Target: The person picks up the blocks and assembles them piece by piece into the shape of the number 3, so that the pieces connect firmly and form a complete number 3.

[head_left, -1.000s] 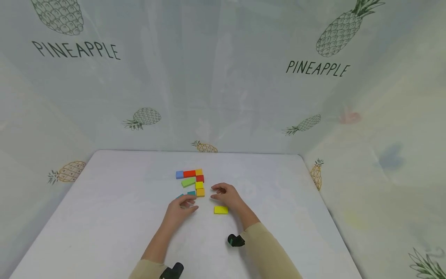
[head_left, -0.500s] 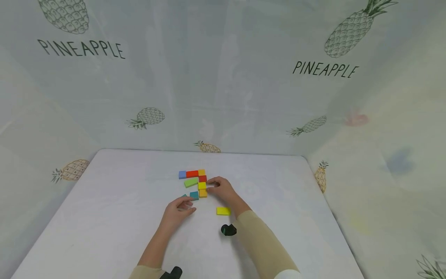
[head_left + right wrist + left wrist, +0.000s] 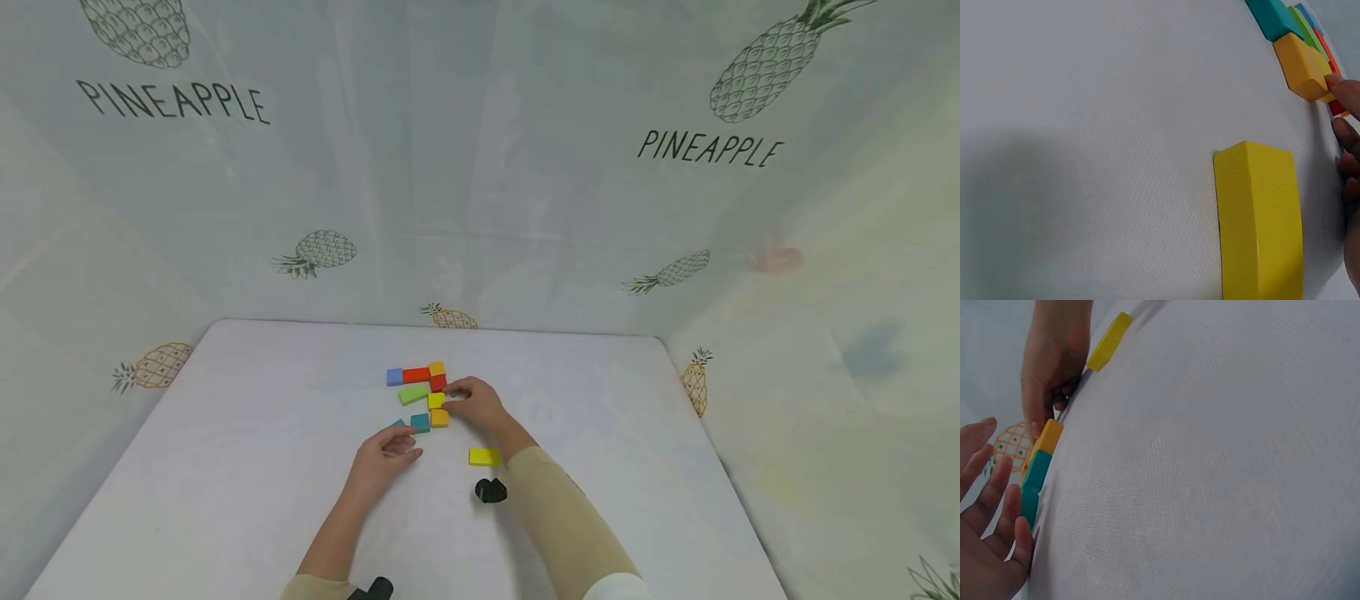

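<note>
Colored toy blocks lie in a connected pattern on the white table. In the head view, a column runs from an upper orange block (image 3: 437, 368) through a dark red block (image 3: 438, 383) and a small yellow block (image 3: 436, 402) to a lower orange block (image 3: 439, 418). My right hand (image 3: 482, 408) touches the column's right side with thumb and fingertip, near the small yellow and dark red blocks. My left hand (image 3: 378, 462), fingers relaxed, rests beside a teal block (image 3: 420, 422); its fingers partly cover a second teal block (image 3: 1029, 506).
Left of the column lie a green block (image 3: 414, 394), a long red block (image 3: 416, 375) and a blue block (image 3: 394, 377). A loose long yellow block (image 3: 484, 457) sits below my right wrist. Pineapple-printed cloth (image 3: 495, 192) rises behind the table (image 3: 585, 400).
My right hand has moved left and slightly forward, from apart to touching the block column. The left hand stays nearly in place, uncovering more of the teal block. The head view has shifted slightly.
</note>
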Motion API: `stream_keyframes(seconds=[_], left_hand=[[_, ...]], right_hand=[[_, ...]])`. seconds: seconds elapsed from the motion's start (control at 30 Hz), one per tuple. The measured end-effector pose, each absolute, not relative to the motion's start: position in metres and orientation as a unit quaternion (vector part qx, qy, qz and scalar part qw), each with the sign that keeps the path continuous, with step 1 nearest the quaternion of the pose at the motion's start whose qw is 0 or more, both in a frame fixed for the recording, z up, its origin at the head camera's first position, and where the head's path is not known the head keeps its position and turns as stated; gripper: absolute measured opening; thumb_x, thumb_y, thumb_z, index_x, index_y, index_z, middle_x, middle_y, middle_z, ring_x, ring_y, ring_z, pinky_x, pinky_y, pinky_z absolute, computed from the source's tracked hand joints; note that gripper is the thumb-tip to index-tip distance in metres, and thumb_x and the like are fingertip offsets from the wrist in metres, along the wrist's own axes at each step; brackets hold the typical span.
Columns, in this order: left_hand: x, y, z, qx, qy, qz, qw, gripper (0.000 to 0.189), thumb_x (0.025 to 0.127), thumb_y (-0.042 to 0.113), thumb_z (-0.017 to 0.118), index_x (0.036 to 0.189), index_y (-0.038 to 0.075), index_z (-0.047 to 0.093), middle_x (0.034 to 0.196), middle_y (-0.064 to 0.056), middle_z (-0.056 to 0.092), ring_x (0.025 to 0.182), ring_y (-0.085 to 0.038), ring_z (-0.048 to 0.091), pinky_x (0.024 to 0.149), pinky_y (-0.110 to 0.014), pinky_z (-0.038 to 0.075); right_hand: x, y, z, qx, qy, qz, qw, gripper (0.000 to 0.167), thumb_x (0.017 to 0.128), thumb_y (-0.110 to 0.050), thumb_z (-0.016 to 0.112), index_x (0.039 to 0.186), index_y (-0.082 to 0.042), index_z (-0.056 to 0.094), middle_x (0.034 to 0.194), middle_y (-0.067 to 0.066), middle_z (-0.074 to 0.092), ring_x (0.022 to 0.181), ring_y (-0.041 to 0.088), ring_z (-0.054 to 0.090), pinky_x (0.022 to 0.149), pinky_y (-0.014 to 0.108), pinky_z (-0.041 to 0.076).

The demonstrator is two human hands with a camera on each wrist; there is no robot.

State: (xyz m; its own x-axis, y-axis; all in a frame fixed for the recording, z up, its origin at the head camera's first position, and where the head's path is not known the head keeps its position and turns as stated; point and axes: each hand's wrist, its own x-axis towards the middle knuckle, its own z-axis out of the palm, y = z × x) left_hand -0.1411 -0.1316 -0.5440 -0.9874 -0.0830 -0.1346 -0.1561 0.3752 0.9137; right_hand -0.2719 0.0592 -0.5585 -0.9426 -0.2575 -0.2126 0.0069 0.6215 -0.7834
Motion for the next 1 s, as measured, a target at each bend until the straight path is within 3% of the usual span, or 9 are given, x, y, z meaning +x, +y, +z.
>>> stream_keyframes(seconds=[0.5, 0.7, 1.0], left_hand=[[-0.142, -0.129, -0.546, -0.069, 0.828, 0.556, 0.025, 0.032, 0.084, 0.014, 0.078, 0.114, 0.011, 0.069, 0.095, 0.002, 0.066, 0.090, -0.017, 0.061, 0.081, -0.031, 0.051], [-0.140, -0.122, -0.546, -0.065, 0.825, 0.561, 0.030, 0.033, 0.084, 0.016, 0.078, 0.116, 0.011, 0.069, 0.096, 0.002, 0.066, 0.090, -0.018, 0.061, 0.081, -0.034, 0.052], [-0.139, -0.110, -0.545, -0.051, 0.829, 0.556, 0.034, 0.031, 0.084, 0.017, 0.078, 0.114, 0.014, 0.070, 0.094, 0.003, 0.066, 0.087, -0.017, 0.060, 0.079, -0.033, 0.052]], right_hand=[[-0.273, 0.064, -0.558, -0.095, 0.898, -0.405, 0.143, 0.031, 0.081, -0.039, 0.079, 0.109, -0.025, 0.074, 0.100, -0.011, 0.060, 0.090, 0.016, 0.051, 0.081, 0.032, 0.044], [-0.270, 0.073, -0.558, -0.090, 0.875, -0.453, 0.141, 0.029, 0.081, -0.034, 0.080, 0.106, -0.021, 0.074, 0.092, -0.003, 0.060, 0.085, 0.019, 0.051, 0.074, 0.033, 0.044], [-0.259, 0.089, -0.554, -0.081, 0.847, -0.508, 0.135, 0.025, 0.083, -0.029, 0.079, 0.107, -0.021, 0.074, 0.095, -0.003, 0.063, 0.087, 0.018, 0.055, 0.078, 0.031, 0.048]])
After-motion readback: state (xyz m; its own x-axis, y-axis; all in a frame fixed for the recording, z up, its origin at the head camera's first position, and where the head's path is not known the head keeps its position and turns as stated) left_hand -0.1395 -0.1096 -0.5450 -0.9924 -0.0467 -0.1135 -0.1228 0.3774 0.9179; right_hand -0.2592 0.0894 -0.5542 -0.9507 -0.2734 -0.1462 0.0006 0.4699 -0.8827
